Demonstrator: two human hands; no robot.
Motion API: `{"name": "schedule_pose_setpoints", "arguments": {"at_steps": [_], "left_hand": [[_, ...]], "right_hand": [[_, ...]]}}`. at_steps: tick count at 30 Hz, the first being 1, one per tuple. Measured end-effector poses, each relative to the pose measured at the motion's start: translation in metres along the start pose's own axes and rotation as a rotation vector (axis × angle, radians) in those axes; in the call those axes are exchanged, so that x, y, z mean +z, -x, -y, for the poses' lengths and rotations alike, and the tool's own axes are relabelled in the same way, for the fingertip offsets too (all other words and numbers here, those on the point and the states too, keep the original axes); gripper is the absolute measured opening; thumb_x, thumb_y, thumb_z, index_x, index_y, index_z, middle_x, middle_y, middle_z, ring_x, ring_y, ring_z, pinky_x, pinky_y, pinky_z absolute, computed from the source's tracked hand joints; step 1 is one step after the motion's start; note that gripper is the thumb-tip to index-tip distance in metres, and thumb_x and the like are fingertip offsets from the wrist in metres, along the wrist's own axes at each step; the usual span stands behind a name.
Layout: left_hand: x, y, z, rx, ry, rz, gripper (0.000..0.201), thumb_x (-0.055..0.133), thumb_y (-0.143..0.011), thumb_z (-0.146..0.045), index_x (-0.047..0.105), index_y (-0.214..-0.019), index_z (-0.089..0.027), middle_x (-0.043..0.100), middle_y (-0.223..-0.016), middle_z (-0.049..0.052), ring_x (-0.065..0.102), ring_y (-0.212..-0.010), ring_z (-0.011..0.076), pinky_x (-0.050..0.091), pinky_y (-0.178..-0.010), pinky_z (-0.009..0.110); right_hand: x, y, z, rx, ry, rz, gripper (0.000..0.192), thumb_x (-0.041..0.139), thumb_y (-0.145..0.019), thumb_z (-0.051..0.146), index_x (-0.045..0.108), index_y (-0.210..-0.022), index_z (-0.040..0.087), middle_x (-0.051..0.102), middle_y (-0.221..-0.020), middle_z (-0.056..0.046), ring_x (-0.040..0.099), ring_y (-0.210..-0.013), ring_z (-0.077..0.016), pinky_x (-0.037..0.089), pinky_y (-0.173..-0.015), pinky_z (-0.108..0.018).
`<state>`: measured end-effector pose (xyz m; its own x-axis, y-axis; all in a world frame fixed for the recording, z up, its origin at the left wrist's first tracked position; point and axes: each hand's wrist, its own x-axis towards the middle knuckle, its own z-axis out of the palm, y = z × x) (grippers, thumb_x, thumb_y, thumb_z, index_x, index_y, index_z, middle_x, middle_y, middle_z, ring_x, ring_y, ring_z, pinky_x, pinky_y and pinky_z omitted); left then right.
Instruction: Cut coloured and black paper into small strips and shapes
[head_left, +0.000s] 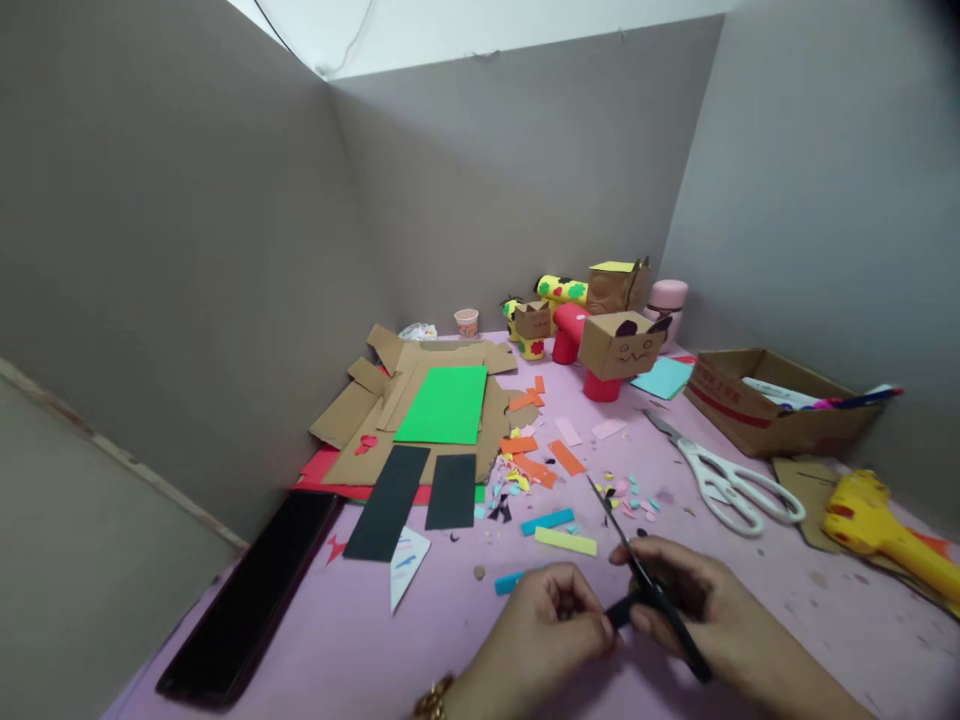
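Note:
My left hand (pixel 551 625) pinches a small strip of black paper (pixel 619 610) between thumb and fingers. Wrapped round the handles of a pair of black-handled scissors (pixel 658 597) is my right hand (pixel 690 590). The blades point away from me, up and to the left, with the black strip close by their base; whether they are cutting it I cannot tell. Just beyond my hands lie a yellow paper strip (pixel 566 541) and a blue paper strip (pixel 547 521), among scattered paper scraps (pixel 626 492).
A green sheet (pixel 444 405) rests on cardboard (pixel 345 415), near black paper pieces (pixel 386 505). At left is a phone (pixel 251 600). White scissors (pixel 724 480), a yellow glue gun (pixel 877 525) and a cardboard box (pixel 739 400) of pens stand right. A cardboard cat figure (pixel 619 350) is behind.

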<state>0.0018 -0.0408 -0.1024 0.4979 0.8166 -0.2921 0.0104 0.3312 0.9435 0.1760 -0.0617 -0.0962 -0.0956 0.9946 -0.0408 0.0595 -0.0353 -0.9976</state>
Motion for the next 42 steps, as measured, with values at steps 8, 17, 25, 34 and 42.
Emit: {"name": "schedule_pose_setpoints", "arguments": {"at_steps": [8,17,25,34,42], "left_hand": [[0.005,0.008,-0.012,0.038,0.012,0.012,0.009,0.063,-0.069,-0.02,0.057,-0.064,-0.016,0.058,-0.058,-0.002,0.047,-0.053,0.009,0.034,-0.055,0.022],[0.003,0.005,-0.014,0.038,0.189,-0.079,0.016,0.065,-0.076,-0.026,0.055,-0.07,-0.015,0.063,-0.064,0.0,0.053,-0.058,0.0089,0.041,-0.059,0.022],[0.011,0.008,-0.011,0.056,0.023,-0.014,0.013,0.065,-0.076,-0.021,0.056,-0.067,-0.016,0.057,-0.062,-0.003,0.047,-0.057,0.0081,0.036,-0.056,0.021],[0.013,0.006,-0.007,0.032,0.056,0.013,0.017,0.062,-0.079,-0.028,0.056,-0.069,-0.015,0.059,-0.064,0.0,0.052,-0.061,0.0111,0.038,-0.062,0.025],[0.01,0.006,-0.005,0.03,0.007,-0.009,0.012,0.059,-0.075,-0.02,0.052,-0.065,-0.016,0.057,-0.063,0.0,0.051,-0.062,0.0128,0.036,-0.061,0.027]], "right_hand": [[-0.003,-0.003,0.005,-0.027,-0.132,-0.245,0.032,0.073,-0.069,0.021,0.062,-0.099,0.022,0.054,-0.059,0.008,0.041,-0.047,-0.0074,0.032,-0.042,-0.017],[0.013,0.01,0.008,0.02,-0.14,-0.191,0.032,0.074,-0.072,0.019,0.061,-0.1,0.027,0.061,-0.066,0.008,0.049,-0.052,-0.0066,0.037,-0.047,-0.016],[0.015,0.01,0.009,0.053,-0.212,-0.164,0.031,0.071,-0.072,0.012,0.063,-0.097,0.028,0.061,-0.065,0.01,0.054,-0.057,-0.0048,0.042,-0.053,-0.012],[0.016,0.011,0.011,0.044,-0.243,-0.175,0.033,0.07,-0.069,0.009,0.063,-0.096,0.027,0.061,-0.062,0.01,0.053,-0.055,-0.0056,0.043,-0.052,-0.013],[0.019,0.01,0.002,0.104,-0.256,-0.19,0.037,0.073,-0.065,0.011,0.063,-0.097,0.025,0.061,-0.061,0.009,0.054,-0.056,-0.0085,0.043,-0.053,-0.016]]}}
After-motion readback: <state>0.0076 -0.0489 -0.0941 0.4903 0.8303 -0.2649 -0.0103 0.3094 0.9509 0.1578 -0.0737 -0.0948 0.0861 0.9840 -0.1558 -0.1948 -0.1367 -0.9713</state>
